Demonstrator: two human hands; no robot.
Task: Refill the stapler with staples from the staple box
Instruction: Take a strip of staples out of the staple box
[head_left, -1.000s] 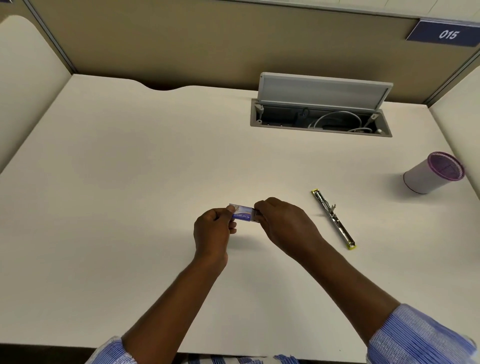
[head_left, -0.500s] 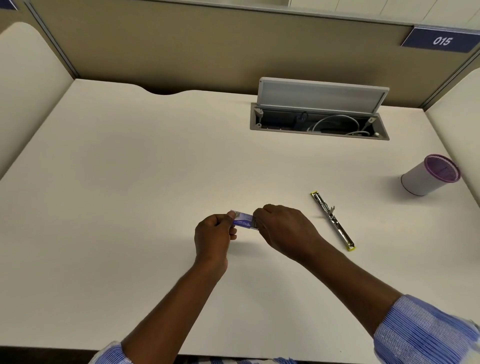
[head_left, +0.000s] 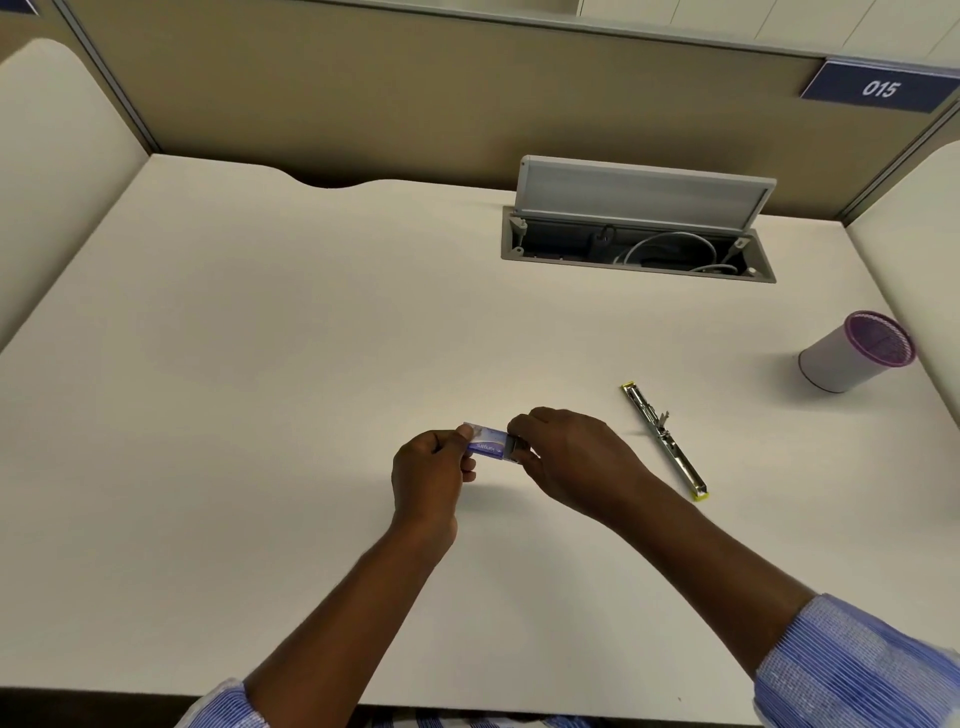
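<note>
Over the bench, left hand pinches the staple box steady; right hand pinches its open end, probably to draw staples; stapler lies opened nearby.

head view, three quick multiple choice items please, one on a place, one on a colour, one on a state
1. Where is the stapler?
A. on the desk, right of the staple box
B. at the far left edge
C. held in the air

2. What colour is the rim of the cup?
A. green
B. purple
C. black

3. What state is the staple box in?
A. lying untouched
B. held by the left hand and the right hand
C. crushed flat

1 A: it lies flat beyond the right hand.
2 B: the mesh rim is purple.
3 B: a hand pinches each end.
</note>
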